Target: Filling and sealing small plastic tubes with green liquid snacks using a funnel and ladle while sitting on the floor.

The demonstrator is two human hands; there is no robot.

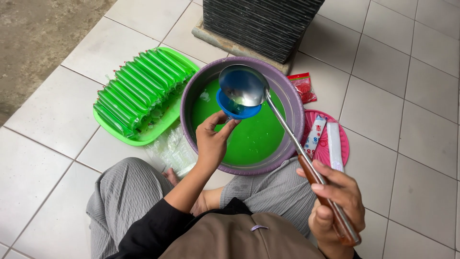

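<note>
A person is sitting cross-legged on the pale tiled floor [57, 115], and I am looking down over their lap. Furthest left, one lime-green rectangular plastic tray [143, 136] is lying on the tiles, carrying a close row of long green-filled plastic tubes [139, 91]; roughly a dozen, though the exact count is hard to make out. Just beside it, a heap of clear empty plastic sleeves [172, 151] is resting against one round purple plastic basin [297, 115] filled with bright green liquid [258, 136]. The left hand [213, 141] is reaching over the basin rim, its fingers [225, 125] pinching the stem of one small blue plastic funnel [237, 108] above the liquid. One steel ladle with a wooden handle [244, 86] is hovering over the funnel, its bowl tilted; the right hand [335, 204] is gripping the handle with fingers closed around it. To the right, one red packet [303, 87] and one pink round plate [325, 144] bearing two white wrapped packs [334, 146] are lying on the floor.
</note>
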